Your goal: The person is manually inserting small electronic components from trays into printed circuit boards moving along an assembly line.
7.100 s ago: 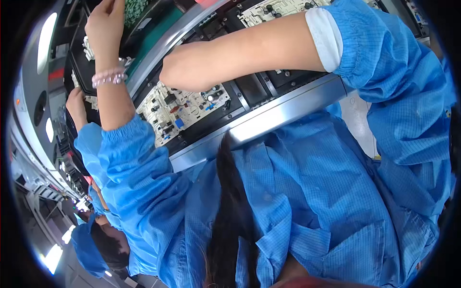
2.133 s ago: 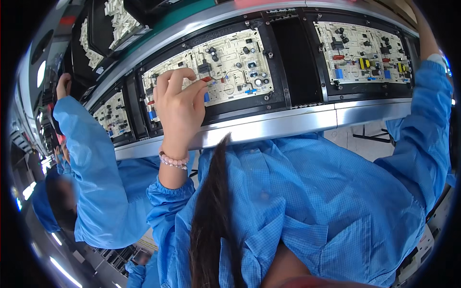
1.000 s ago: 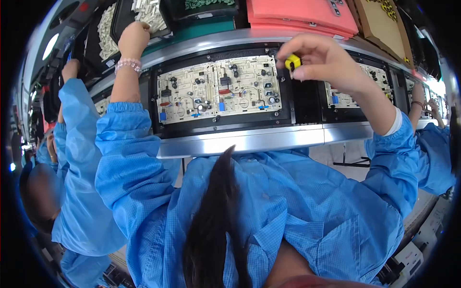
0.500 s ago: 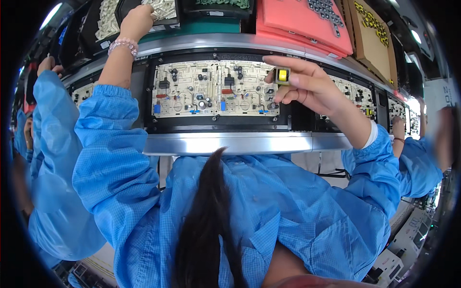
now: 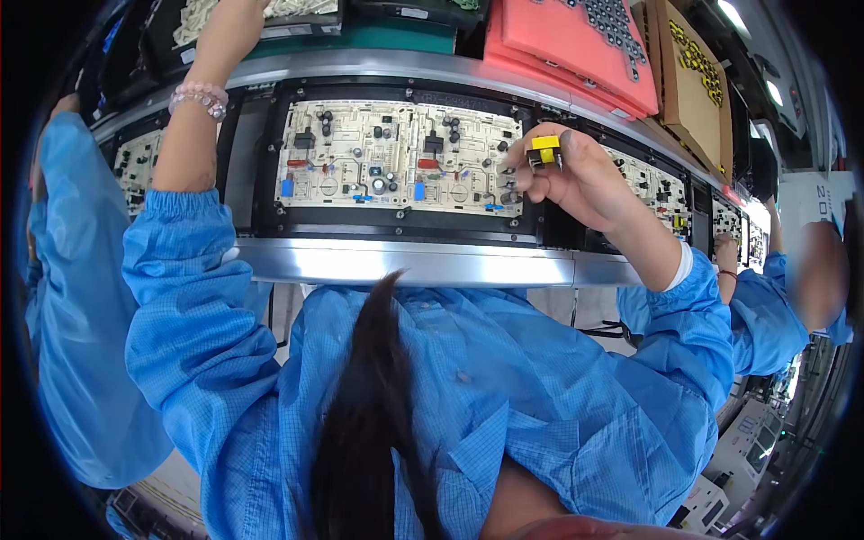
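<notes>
A small yellow-and-black transformer with metal pins on its underside is gripped by the fingers of my right hand. That hand hovers over the right end of a black frame, beside two cream circuit boards. On the left board and the right board sit black, red and blue components. My left hand reaches up to the far left, at a black bin of pale, slender parts. Its fingertips run toward the picture's upper edge, so what they hold, if anything, is hidden.
Silver rails run along the line's near and far sides. Behind it lie a pink foam sheet with dark round parts and a cardboard box of yellow-black transformers. Co-workers in blue sleeves are on both sides.
The transformer has been turned in my right fingers, so its yellow top and pins now show. My left hand has shifted left and farther toward the upper edge.
</notes>
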`<state>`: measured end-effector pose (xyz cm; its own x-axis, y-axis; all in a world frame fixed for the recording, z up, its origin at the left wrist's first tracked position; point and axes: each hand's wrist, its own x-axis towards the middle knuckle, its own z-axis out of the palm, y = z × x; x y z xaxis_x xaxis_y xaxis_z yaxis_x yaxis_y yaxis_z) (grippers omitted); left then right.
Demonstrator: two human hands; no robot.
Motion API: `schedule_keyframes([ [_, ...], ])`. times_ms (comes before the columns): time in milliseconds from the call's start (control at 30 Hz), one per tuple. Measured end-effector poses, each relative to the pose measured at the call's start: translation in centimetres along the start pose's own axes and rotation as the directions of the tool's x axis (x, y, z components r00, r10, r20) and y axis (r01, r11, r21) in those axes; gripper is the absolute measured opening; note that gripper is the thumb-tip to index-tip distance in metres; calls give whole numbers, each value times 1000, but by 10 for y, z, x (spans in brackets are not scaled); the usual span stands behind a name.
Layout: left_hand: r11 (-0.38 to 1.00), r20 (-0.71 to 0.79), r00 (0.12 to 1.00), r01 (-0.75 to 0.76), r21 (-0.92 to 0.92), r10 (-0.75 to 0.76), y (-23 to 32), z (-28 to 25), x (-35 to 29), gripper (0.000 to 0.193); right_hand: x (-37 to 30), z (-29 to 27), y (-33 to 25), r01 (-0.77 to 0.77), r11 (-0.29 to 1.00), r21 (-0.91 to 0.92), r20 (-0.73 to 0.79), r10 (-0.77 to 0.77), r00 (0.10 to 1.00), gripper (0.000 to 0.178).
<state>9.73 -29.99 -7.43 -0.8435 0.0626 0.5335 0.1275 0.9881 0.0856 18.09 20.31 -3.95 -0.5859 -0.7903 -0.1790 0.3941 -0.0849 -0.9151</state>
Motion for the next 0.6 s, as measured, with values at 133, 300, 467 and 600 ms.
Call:
schedule_keyframes([
  [133,974,-1,988,149,-172,-152,93,-57,-16,20,-3,-9,7,-37,998,46,-5,37,999,48],
  [300,793,167,944,330,-512,-284,93,-62,-64,24,4,4,5,20,996,-84,-65,-25,998,26],
  [467,834,161,947,320,-448,-277,135,-92,-92,25,8,-2,5,-145,945,-292,-135,109,985,36],
  [600,830,193,949,313,-462,-250,131,-98,-107,27,9,2,9,-115,977,-180,-114,96,989,42],
])
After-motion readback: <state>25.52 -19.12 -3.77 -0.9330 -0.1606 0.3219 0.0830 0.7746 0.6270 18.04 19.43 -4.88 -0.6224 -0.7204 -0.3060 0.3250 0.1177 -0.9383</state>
